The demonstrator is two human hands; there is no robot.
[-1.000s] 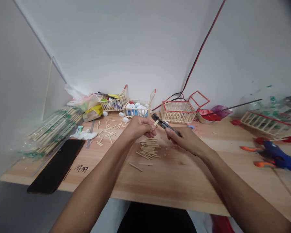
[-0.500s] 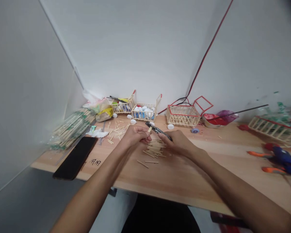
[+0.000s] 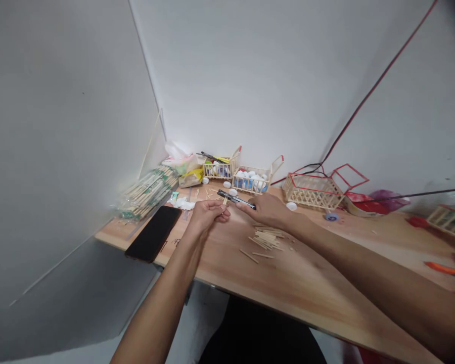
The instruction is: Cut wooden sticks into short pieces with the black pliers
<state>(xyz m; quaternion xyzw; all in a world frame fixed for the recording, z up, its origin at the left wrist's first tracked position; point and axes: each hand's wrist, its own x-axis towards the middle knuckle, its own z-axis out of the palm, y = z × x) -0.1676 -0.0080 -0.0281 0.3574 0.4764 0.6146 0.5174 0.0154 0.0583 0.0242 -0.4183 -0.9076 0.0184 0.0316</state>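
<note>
My left hand (image 3: 211, 211) is closed, pinching a short wooden stick (image 3: 225, 201) upright between thumb and fingers. My right hand (image 3: 267, 208) is wrapped round a slim black-and-silver hand tool (image 3: 235, 198); its exact kind is too small to make out. The tool's dark end reaches the top of the stick, though whether they touch I cannot tell. Below my right hand lies a pile of short cut sticks (image 3: 267, 237) on the wooden table (image 3: 227, 268). Behind my left hand are more loose stick pieces (image 3: 209, 193), partly hidden.
Small stick-built carts (image 3: 250, 180) line the wall, one red-edged (image 3: 313, 191). On the left are bagged long sticks (image 3: 147, 194), a black phone (image 3: 154, 233) and a crumpled white wrapper (image 3: 182, 203). A red-filled bowl (image 3: 367, 205) and orange-tipped handles (image 3: 445, 268) are to the right.
The view has swung left, so the table and carts appear farther right. Both hands have moved left, away from the cut-stick pile, still holding the stick and the tool.
</note>
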